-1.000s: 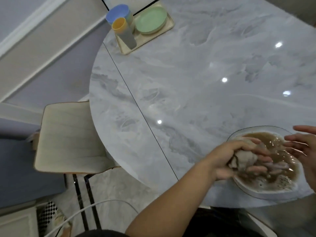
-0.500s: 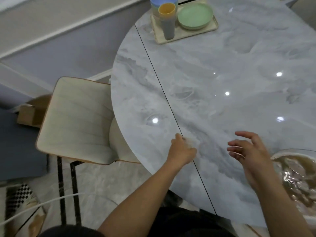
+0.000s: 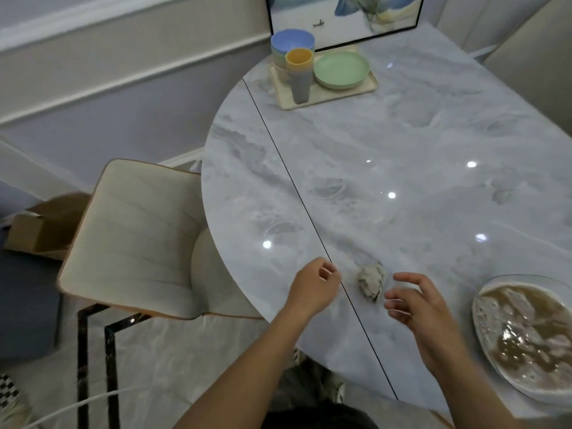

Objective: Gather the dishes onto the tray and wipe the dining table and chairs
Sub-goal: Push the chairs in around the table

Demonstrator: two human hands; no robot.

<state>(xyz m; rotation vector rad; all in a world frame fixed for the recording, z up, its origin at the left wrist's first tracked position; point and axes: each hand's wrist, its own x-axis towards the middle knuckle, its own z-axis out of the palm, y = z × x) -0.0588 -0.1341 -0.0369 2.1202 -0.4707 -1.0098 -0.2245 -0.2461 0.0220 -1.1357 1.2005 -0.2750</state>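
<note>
Broad bare marble across the middle of the table [image 3: 402, 134], both sides of the seam line; we see open sweeping room there.

Far left corner is taken. A tray [image 3: 325, 96] carries stacked cups [image 3: 298, 75], a blue bowl [image 3: 292, 41] and a green plate [image 3: 342, 69]. A framed picture [image 3: 343, 17] stands close behind it.

At the near edge a wadded cloth [image 3: 371, 281] lies between the left hand [image 3: 315, 286] and the right hand [image 3: 414, 301], touching neither.

A glass bowl [image 3: 523, 393] of murky water blocks the near right corner.

A chair [image 3: 133, 239] is pushed in at the table's left curve, with a cardboard box [image 3: 40, 230] on the floor beyond.
</note>
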